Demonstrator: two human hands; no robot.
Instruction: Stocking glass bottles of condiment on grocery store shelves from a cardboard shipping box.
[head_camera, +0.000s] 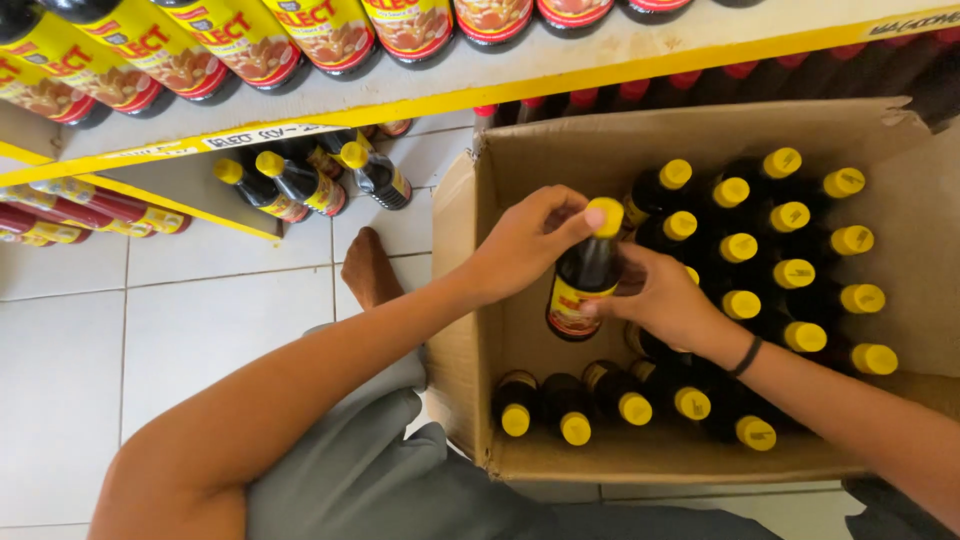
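Bottle (585, 272): dark glass, yellow cap, being held upright just above the open cardboard box (560, 150).
Left hand (525, 243): fingers clamping around the bottle's neck and cap.
Right hand (662, 297): fingers curling against the bottle's labelled body.
Box contents: rows of matching capped bottles (800, 270) filling its right side.

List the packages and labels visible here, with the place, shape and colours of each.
Cardboard box: open, brown, on the floor at right, holding dark bottles with yellow caps.
Held bottle: dark, yellow cap, red and yellow label; left hand at the cap, right hand on the body.
Shelf bottles: lower left, same kind.
Top-shelf bottles: red and yellow labels.
Shelf-edge strip: yellow.
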